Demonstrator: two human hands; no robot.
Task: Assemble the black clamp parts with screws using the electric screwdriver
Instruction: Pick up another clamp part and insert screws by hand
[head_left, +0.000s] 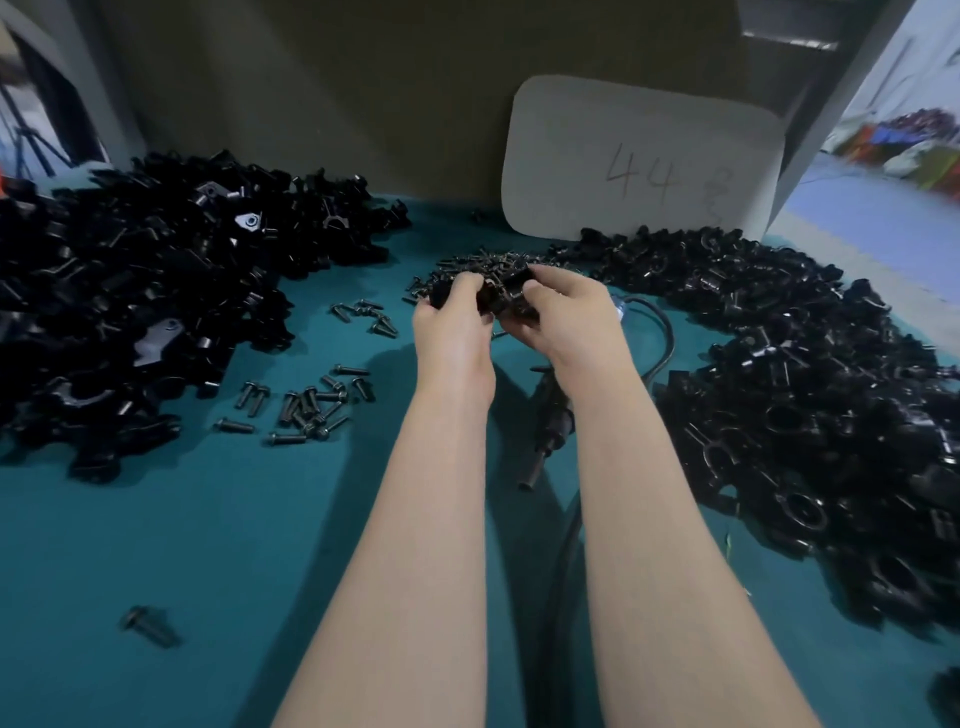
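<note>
- Teal table (156, 519) carries everything we see.
- Far left: left pile (130, 291) of black clamp parts, a few showing silvery faces.
- Just right of it we note loose screws (306, 405) scattered on the table. A lone screw (148, 625) lies near the front left, well apart from the rest.
- Centre: left hand (452, 322), fingers curled, grips the clamp (506, 296) from its left side.
- The clamp is black and held between both hands, just in front of a screw heap (467, 267). It is blurred and mostly covered, so we cannot tell its shape.
- Right hand (566, 317), fingers curled, grips the same clamp from the right.
- Screwdriver (550, 415) lies on the table under the right forearm, tip toward us, with neither hand on it. Its cable (660, 338) loops off to the right.
- Behind, we see a white card (639, 161) marked "44" standing against the back wall.
- Far right: right pile (805, 389) of black clamp parts, running toward the front edge.
</note>
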